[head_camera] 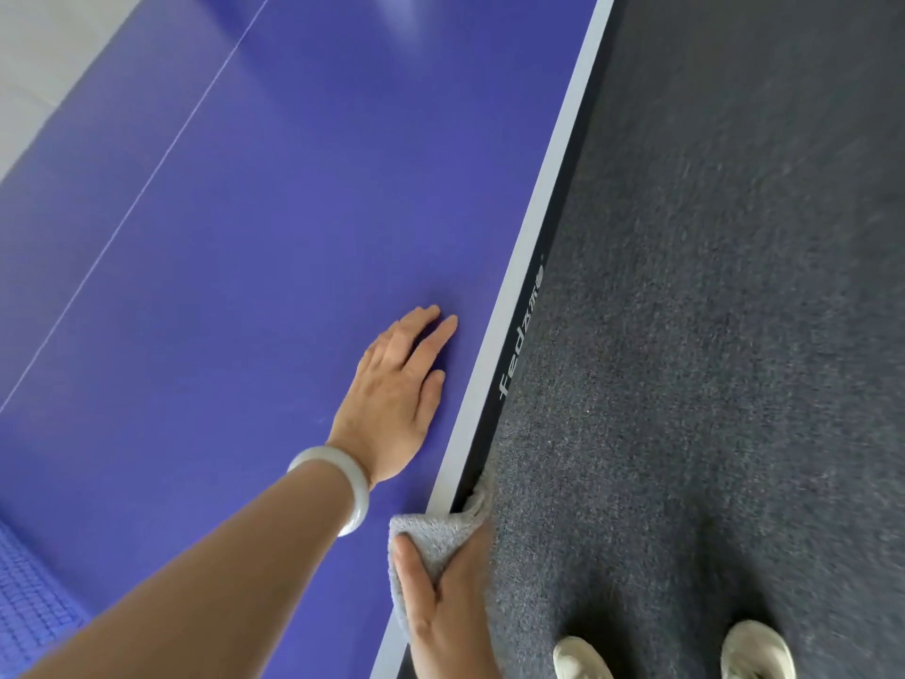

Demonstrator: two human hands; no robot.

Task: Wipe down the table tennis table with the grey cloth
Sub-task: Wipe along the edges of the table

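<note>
**Edge wipe in hand, most of the table hard to call**

The person stands at the long side of the blue table, pale shoes on the dark grey carpet at about five o'clock in the view.

The grey cloth sits at six o'clock, folded over the table's white border, with part on the top and a fold hanging down the dark side panel. The right hand grips it there, thumb pressed on top of the cloth and the fingers wrapped out of sight round the rim.

The left hand lies flat and relaxed on the bare top, palm down and just inside the border, at about twelve o'clock from the cloth. It holds nothing and looks to be bracing. A pale bangle circles its wrist.

I'd judge this to be mid-job, with the rim now getting the attention. The playing surface shows no wet streaks, dust or smears I can pick out, so how much of the top is already done cannot be told.

What looks left is the border and side panel stretching to one o'clock, past the printed lettering. The broad top out toward ten o'clock, beyond the thin white line, may also still need wiping.
</note>
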